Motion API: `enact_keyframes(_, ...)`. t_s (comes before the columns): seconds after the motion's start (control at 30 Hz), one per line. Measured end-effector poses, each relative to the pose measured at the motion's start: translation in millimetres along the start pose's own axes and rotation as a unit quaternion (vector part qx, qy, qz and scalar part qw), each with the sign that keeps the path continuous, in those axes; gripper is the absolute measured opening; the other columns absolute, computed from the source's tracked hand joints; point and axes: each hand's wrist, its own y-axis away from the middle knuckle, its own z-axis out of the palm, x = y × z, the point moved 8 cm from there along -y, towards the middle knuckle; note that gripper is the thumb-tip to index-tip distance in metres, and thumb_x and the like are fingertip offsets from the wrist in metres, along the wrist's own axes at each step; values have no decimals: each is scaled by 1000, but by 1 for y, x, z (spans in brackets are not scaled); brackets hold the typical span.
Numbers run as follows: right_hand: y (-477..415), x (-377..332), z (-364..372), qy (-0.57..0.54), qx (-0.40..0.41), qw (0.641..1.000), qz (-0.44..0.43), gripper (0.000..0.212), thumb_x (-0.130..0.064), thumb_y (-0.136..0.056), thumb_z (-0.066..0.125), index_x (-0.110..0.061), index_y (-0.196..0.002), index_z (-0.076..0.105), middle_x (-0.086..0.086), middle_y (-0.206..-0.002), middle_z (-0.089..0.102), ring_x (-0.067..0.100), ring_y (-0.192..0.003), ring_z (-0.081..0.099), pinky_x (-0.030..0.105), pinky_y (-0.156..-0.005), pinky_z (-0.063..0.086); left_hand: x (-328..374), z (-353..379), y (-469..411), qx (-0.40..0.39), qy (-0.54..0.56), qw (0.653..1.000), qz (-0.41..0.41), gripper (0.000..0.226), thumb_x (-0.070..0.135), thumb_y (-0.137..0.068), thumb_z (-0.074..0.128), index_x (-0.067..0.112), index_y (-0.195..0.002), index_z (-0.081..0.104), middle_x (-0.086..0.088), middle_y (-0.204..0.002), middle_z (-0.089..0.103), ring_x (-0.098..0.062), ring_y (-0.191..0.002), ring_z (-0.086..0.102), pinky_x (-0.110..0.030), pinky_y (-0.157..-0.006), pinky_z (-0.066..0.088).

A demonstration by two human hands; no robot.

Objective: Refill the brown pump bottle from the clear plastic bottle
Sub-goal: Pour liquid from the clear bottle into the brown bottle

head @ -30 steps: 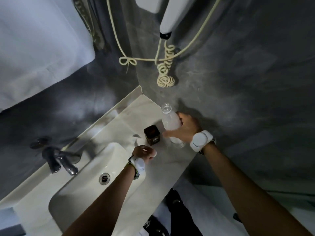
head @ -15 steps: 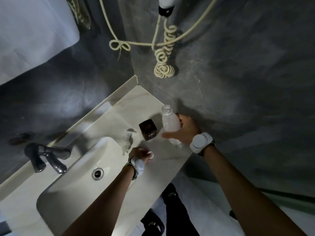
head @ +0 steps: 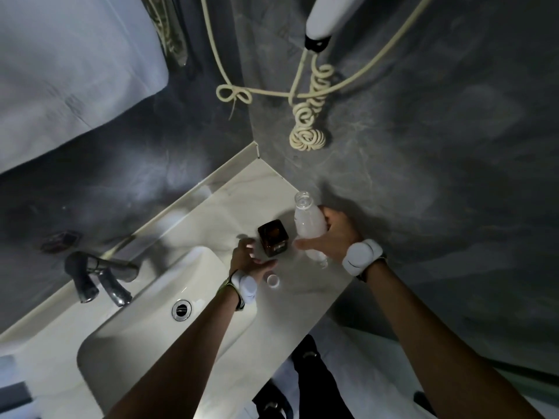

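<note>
The brown bottle is square and stands open-topped on the pale marble counter, with no pump on it. Just right of it the clear plastic bottle stands uncapped, holding whitish liquid. My right hand is wrapped around its body from the right. My left hand hovers open just left of the brown bottle, fingers spread, holding nothing. A small white cap lies on the counter right beside that hand's wrist.
A white basin with a metal drain lies left of the bottles, and a chrome faucet behind it. Dark grey walls meet at the counter's far corner. A coiled cream cord hangs above. The counter's front edge runs close below the cap.
My left hand was closed on the white cap; it has opened and the cap now lies on the counter. My right hand still holds the clear bottle upright.
</note>
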Motion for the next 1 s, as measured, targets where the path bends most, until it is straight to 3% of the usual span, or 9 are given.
enact_keyframes(0.13, -5, -5, 1, 4, -5, 1000, -6, 67, -40, -56, 100, -27, -114, 70, -6, -107, 77, 19, -100, 73, 48, -90, 62, 22, -4, -9, 3, -38, 997, 64, 100, 21, -60, 93, 6, -144, 40, -13, -136, 54, -31, -123, 57, -46, -104, 50)
enact_keyframes(0.27, -9, -5, 3, 9, -12, 1000, -11, 67, -42, -56, 99, -26, -114, 70, -6, -106, 77, 20, -100, 73, 49, -88, 62, 26, -5, -14, 23, -17, 996, 84, 96, 26, -55, 86, 12, -141, 45, -8, -137, 57, -32, -127, 56, -49, -104, 49)
enact_keyframes(0.4, -11, -2, 2, 12, -11, 1000, -13, 72, -53, -48, 95, -30, -110, 68, -8, -106, 76, 19, -99, 73, 47, -87, 63, 24, -1, -22, 24, -17, 996, 85, 78, 16, -63, 90, 16, -132, 53, -6, -127, 65, -30, -120, 61, -49, -100, 52)
enact_keyframes(0.57, -17, 0, 0, 27, 0, 1000, -9, 63, -41, -54, 101, -32, -108, 69, -9, -103, 76, 18, -99, 73, 40, -85, 62, 28, 3, -22, 15, -25, 995, 97, 67, 19, -66, 90, 24, -124, 58, 3, -113, 70, -23, -110, 67, -43, -97, 54)
enact_keyframes(0.77, -16, -9, -2, 15, -9, 1000, -14, 64, -34, -58, 102, -26, -114, 71, -5, -108, 77, 19, -102, 73, 43, -89, 62, 36, -4, -16, 0, 41, 994, 105, 62, 21, -58, 89, 25, -114, 63, 4, -108, 70, -24, -106, 68, -48, -95, 57)
enact_keyframes(0.83, -15, -17, -2, 16, -11, 1000, -17, 62, -35, -59, 101, -24, -113, 72, -5, -107, 77, 20, -101, 73, 45, -90, 62, 40, -12, -14, 2, 54, 993, 106, 58, 17, -59, 90, 32, -108, 62, 8, -105, 69, -19, -99, 68, -44, -92, 59)
enact_keyframes(0.93, -12, -37, -1, 28, -12, 999, -30, 60, -34, -60, 99, -24, -112, 72, -4, -105, 77, 20, -99, 73, 46, -88, 62, 49, -33, -5, 13, 55, 991, 124, 57, 12, -64, 91, 43, -101, 61, 15, -102, 69, -3, -85, 67, -21, -78, 59)
enact_keyframes(1.0, -11, -52, 1, 37, -10, 998, -42, 56, -32, -60, 97, -24, -110, 72, -6, -102, 77, 19, -96, 72, 44, -87, 62, 53, -47, 0, 14, 60, 989, 133, 58, 8, -66, 91, 40, -105, 62, 11, -101, 71, -9, -88, 69, -23, -80, 58)
